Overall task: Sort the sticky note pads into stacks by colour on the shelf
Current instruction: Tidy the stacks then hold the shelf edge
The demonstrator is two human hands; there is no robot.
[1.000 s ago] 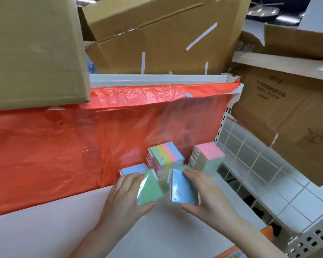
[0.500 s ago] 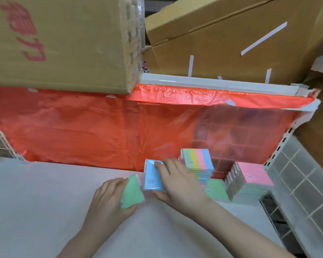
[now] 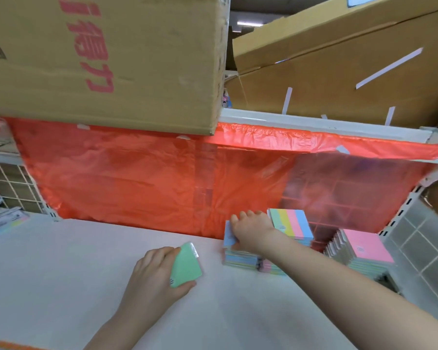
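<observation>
- While the left hand point(image 3: 153, 276) grips a small mint-green square sticky note pad point(image 3: 186, 266) above the middle of the white shelf board point(image 3: 61, 274), thumb under its near corner and fingers curled over its far side, the right hand point(image 3: 250, 229) lies with fingers straight on a light-blue sticky note pad point(image 3: 229, 236) atop a short stack near the shelf's back edge.
- Each pad looks light and fairly stiff as a block; the wrapper probably makes the faces slick, so holding by opposite edges seems safer than pinching the flat faces.
- The stacks may topple or slide if nudged sideways; setting a pad down squarely from above would suit them.
- Just right of the blue stack stands a taller stack topped by a striped green, yellow, pink and blue pad point(image 3: 290, 223); a pink-topped stack point(image 3: 367, 246) sits near the shelf's right end, beside the white wire grid panel point(image 3: 425, 253).
- The orange plastic sheet point(image 3: 137, 178) closes the back; a brown cardboard box point(image 3: 99, 59) overhangs above, limiting headroom.
- Open board stretches left and toward the front edge, which seems the natural room for a green stack.
</observation>
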